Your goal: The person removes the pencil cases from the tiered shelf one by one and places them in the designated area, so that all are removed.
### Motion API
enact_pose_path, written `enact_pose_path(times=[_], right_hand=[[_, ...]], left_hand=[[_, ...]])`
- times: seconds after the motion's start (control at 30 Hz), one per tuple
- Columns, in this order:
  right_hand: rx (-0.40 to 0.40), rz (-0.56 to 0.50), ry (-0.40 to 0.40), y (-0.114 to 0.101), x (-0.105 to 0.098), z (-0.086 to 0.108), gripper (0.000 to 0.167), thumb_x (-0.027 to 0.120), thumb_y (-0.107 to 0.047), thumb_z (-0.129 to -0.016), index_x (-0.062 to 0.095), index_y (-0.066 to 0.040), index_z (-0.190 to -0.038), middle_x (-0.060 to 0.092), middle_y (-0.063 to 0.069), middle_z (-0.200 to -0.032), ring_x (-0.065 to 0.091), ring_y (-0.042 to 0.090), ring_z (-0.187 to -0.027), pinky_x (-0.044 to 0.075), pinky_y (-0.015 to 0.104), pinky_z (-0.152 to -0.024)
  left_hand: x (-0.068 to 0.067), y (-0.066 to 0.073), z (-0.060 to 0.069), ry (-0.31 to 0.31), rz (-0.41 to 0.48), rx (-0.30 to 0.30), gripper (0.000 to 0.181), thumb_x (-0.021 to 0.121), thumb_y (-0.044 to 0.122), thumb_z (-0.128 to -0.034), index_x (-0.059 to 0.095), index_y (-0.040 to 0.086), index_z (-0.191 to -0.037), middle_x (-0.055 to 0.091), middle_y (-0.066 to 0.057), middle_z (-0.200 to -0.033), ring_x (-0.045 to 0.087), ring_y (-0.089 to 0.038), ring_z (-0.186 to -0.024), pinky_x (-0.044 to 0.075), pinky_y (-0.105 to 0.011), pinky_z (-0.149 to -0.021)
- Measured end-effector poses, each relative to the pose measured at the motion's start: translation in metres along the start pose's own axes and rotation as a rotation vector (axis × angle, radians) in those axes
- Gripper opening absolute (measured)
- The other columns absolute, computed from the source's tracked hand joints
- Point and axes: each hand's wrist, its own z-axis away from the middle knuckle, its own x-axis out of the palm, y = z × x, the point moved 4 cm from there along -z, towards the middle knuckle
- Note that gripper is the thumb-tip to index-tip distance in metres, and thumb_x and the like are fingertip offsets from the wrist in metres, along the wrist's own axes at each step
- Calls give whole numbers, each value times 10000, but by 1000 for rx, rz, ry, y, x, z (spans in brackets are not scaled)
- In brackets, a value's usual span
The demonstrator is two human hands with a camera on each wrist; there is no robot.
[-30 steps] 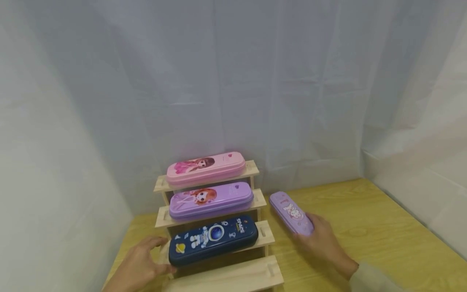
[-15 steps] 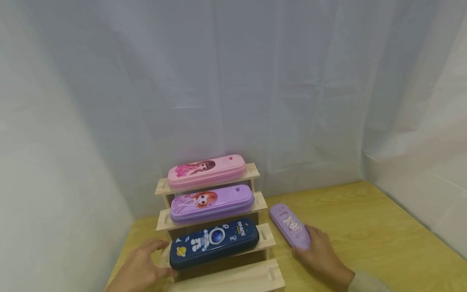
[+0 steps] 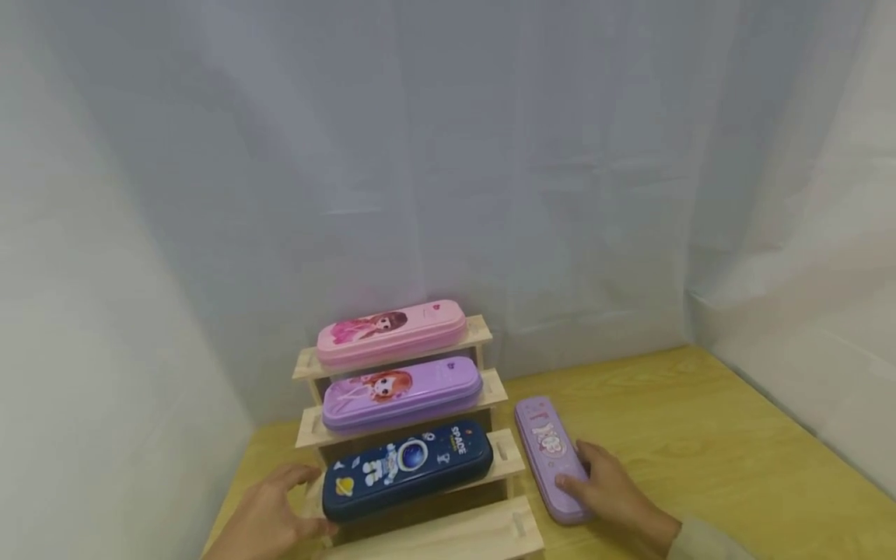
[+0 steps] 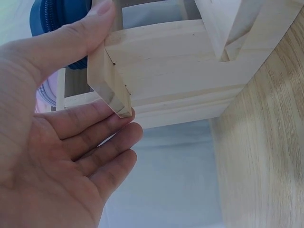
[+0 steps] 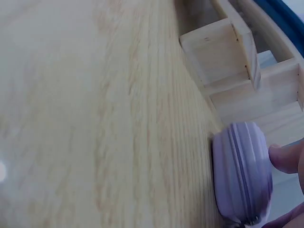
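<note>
My left hand [image 3: 266,513] pinches the left end of a step of the wooden rack [image 3: 448,533], beside the dark blue space case [image 3: 420,486]; the left wrist view has its thumb and fingers [image 4: 114,142] on either side of the board end [image 4: 107,80]. To the right of the rack, my right hand [image 3: 616,490] grips a lilac pencil case [image 3: 542,459] lying on the table, thumb across its top. The right wrist view shows that case [image 5: 242,171] near the rack's foot, only part of the hand [image 5: 289,159] in frame.
Higher steps of the rack hold a purple case [image 3: 434,389] and, at the top, a pink case [image 3: 427,327]. The front step is bare wood. Pale sheets hang behind and on both sides of the yellowish wooden table [image 3: 672,412].
The lilac case has moved toward the table's front edge and turned to point more straight ahead; my right thumb now lies on its top. My left hand stays at the rack's step.
</note>
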Motion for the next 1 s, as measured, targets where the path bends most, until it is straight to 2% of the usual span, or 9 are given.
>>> enact_pose_path(times=[0.13,0.23,0.4,0.5,0.6,0.67,0.73,0.83,1.0], right_hand=[[12,-68,-29,1,-5,-3,857,748,-302,-898,327,172,-1475,441,384,-1476,495,530,-1331,419,634,-1133],[-21,-102,-23,-7,-19,-11,843,710,-298,-938,270,119,-1524,393,341,-1540,465,522,-1363,440,621,-1125],[-223,-90,87,-43,-60,-23,767,728,-253,-937,332,33,-1528,410,276,-1558,470,497,-1365,467,594,-1105],[-366,-100,156,-70,-88,-28,734,746,-182,-921,361,-14,-1524,430,228,-1558,476,429,-1369,483,379,-1133],[-521,-162,194,-96,-112,-34,755,757,-38,-877,362,-8,-1520,434,212,-1554,456,205,-1404,427,144,-1106],[-613,-208,204,-113,-123,-37,794,762,39,-837,361,-7,-1521,444,141,-1553,434,93,-1397,380,62,-1088],[-695,-241,207,-127,-131,-39,833,762,103,-792,366,0,-1518,457,75,-1542,411,4,-1394,379,87,-1115],[-767,-250,179,-143,-136,-39,870,770,109,-770,365,-25,-1528,458,13,-1538,410,32,-1420,362,120,-1157],[-821,-231,105,-163,-132,-35,896,800,55,-765,357,-49,-1538,440,129,-1567,393,76,-1454,314,162,-1217]], left_hand=[[3,-4,1,-8,-12,-10,904,911,573,-580,658,42,-1266,658,-184,-1329,595,-433,-1248,483,-646,-1050],[4,-5,1,-12,-17,-17,904,908,578,-581,656,46,-1268,658,-180,-1330,595,-431,-1248,483,-647,-1049],[4,-6,1,-27,-11,-40,913,907,580,-578,651,53,-1278,651,-180,-1344,585,-438,-1261,476,-655,-1051],[3,-4,1,-30,3,-51,917,904,585,-581,645,65,-1291,642,-177,-1362,571,-447,-1278,467,-665,-1054],[1,-2,2,-9,4,-21,903,906,574,-585,648,70,-1287,648,-168,-1358,579,-440,-1274,471,-660,-1055],[0,-1,3,10,-2,9,891,909,562,-584,653,67,-1278,656,-165,-1347,589,-434,-1264,476,-653,-1054],[0,-1,4,22,-7,24,885,912,557,-582,657,64,-1271,663,-164,-1336,597,-431,-1253,483,-649,-1049],[0,-1,4,30,-4,32,888,912,555,-579,657,61,-1272,662,-166,-1339,598,-431,-1256,482,-646,-1055],[2,-2,3,12,3,2,897,917,548,-581,649,65,-1288,649,-171,-1362,588,-443,-1271,482,-652,-1054]])
